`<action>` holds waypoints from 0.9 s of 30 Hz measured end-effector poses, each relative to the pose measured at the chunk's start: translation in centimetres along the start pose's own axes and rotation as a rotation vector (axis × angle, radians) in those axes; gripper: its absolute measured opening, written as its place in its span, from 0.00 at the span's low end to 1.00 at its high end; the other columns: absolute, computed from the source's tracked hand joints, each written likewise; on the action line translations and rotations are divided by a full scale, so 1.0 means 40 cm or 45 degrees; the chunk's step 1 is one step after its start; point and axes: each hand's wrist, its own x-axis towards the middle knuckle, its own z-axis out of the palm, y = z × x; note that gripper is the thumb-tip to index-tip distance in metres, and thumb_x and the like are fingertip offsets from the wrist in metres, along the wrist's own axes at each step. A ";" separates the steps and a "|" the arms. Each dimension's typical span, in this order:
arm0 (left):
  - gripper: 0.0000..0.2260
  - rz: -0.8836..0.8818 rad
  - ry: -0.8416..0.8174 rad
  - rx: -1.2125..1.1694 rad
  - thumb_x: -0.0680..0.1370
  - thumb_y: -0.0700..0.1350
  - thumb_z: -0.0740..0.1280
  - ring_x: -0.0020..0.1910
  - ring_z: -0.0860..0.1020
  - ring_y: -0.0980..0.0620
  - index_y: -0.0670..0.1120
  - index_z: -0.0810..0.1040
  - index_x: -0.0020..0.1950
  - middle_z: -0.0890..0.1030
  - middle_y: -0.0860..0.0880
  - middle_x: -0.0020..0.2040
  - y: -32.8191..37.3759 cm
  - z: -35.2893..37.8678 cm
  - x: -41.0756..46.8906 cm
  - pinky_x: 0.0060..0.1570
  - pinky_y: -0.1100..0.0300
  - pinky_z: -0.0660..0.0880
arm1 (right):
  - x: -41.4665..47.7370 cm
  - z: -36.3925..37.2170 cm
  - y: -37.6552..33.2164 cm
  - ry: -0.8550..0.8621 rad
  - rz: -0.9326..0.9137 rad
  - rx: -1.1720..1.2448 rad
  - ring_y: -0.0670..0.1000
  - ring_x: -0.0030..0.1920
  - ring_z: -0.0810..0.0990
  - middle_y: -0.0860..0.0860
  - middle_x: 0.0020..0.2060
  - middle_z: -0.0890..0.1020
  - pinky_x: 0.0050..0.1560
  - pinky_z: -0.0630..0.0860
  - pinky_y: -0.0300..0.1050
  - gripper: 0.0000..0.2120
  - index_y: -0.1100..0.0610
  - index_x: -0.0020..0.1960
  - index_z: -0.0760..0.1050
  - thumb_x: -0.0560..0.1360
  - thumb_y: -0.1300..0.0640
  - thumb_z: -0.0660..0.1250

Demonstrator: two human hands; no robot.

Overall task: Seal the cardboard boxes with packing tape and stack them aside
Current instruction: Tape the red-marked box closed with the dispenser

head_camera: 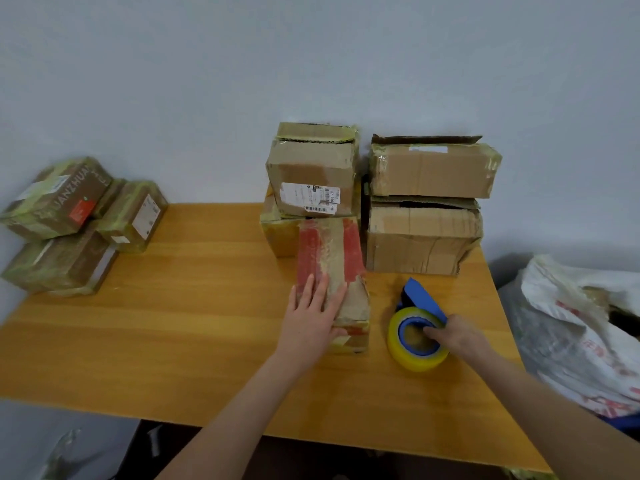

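Left hand rests flat on red-taped box; right hand grips dispenser.

Head view, high and close; forward-down over table

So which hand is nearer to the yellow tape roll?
Right. The right hand grips the tape roll at its core; the left hand lies flat on the red-taped box, to the roll's left.

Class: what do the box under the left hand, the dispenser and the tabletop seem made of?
Box: cardboard, matt brown, torn edge, old red tape. Dispenser: probably plastic, smooth uniform blue. Tabletop: wood or laminate, grain lines, slight sheen.
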 end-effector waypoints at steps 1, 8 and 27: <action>0.37 -0.002 -0.005 -0.009 0.78 0.63 0.55 0.77 0.39 0.41 0.55 0.32 0.74 0.38 0.44 0.78 -0.002 -0.001 0.002 0.75 0.43 0.40 | 0.005 0.000 0.003 0.004 0.020 0.038 0.50 0.29 0.69 0.52 0.31 0.71 0.30 0.65 0.43 0.14 0.58 0.42 0.69 0.78 0.49 0.67; 0.39 -0.039 -0.024 -0.002 0.78 0.63 0.56 0.77 0.38 0.43 0.48 0.36 0.78 0.39 0.46 0.79 -0.003 0.000 0.003 0.74 0.45 0.39 | 0.025 -0.005 -0.032 -0.036 0.016 0.320 0.49 0.26 0.64 0.52 0.27 0.66 0.27 0.60 0.44 0.17 0.57 0.36 0.63 0.73 0.58 0.72; 0.36 -0.154 0.083 -0.675 0.75 0.68 0.56 0.76 0.57 0.52 0.51 0.54 0.78 0.58 0.51 0.78 -0.015 -0.112 0.000 0.75 0.47 0.54 | -0.193 -0.304 -0.156 -0.101 -0.637 0.488 0.51 0.50 0.81 0.50 0.52 0.80 0.49 0.77 0.46 0.32 0.49 0.58 0.73 0.56 0.49 0.78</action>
